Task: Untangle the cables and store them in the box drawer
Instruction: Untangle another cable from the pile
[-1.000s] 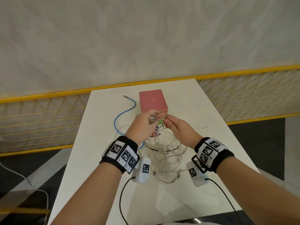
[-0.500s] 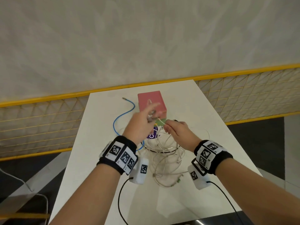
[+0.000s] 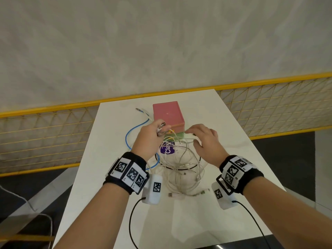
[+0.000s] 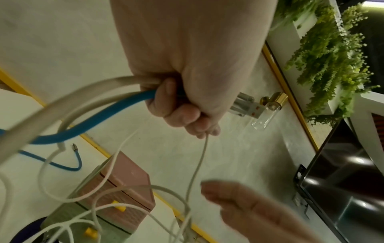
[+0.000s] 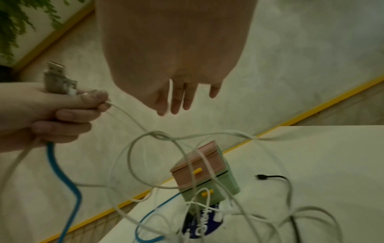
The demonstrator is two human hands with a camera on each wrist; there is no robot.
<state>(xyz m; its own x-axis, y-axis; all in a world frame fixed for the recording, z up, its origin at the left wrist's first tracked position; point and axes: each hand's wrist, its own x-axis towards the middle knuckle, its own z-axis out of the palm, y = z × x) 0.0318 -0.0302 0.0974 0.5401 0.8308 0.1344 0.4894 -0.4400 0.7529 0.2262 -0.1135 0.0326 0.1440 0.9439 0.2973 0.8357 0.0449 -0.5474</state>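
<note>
My left hand (image 3: 158, 132) is raised over the table and grips a bundle of cable ends: a blue cable (image 4: 93, 115), white cables (image 5: 145, 131) and USB plugs (image 4: 245, 106) that stick out above the fist. From it the white cable tangle (image 3: 181, 169) hangs down to the table. My right hand (image 3: 193, 138) hovers open just to the right, its fingers (image 5: 180, 100) straight and loosely spread over the strands. Behind the hands stands the pink box (image 3: 168, 114), with a green drawer unit (image 5: 220, 189) with yellow handles below it.
A black cable (image 5: 286, 180) lies to the right of the box, and a black loop (image 3: 179, 168) lies under the tangle. A purple-labelled round thing (image 3: 167, 149) sits in front of the box. A yellow mesh railing (image 3: 53, 137) runs behind the white table (image 3: 197, 221).
My right hand was pinching a white strand close to the left hand; it has let go, opened and moved a little right. The left hand still grips the bundle.
</note>
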